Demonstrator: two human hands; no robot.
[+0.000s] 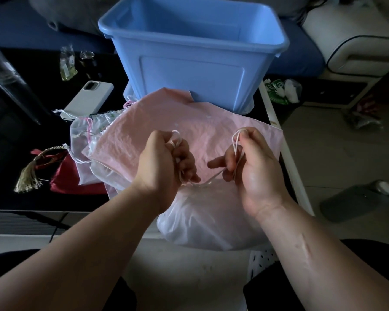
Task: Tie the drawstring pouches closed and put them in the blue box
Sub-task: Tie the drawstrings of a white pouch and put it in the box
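Your L hand (164, 162) is fisted, fingers curled tight round one loop of the white drawstring (234, 142). Your R hand (254, 169) pinches the other loop btwn thumb & fingers, w/ the index finger sticking out loose toward the L. The cord runs stretched from both hands down to the gathered neck of the white pouch (207, 223). That pouch hangs just below your hands at the table's near edge, above your lap. Behind your hands a big pink pouch (162, 131) lies flat on the black table (14, 167), btwn you & the blue box (195, 63), its far corner touching the box front. Left of it: more clear pouches (81, 135), a red pouch (63, 178) w/ gold tassel (28, 178), & a white phone (90, 97).
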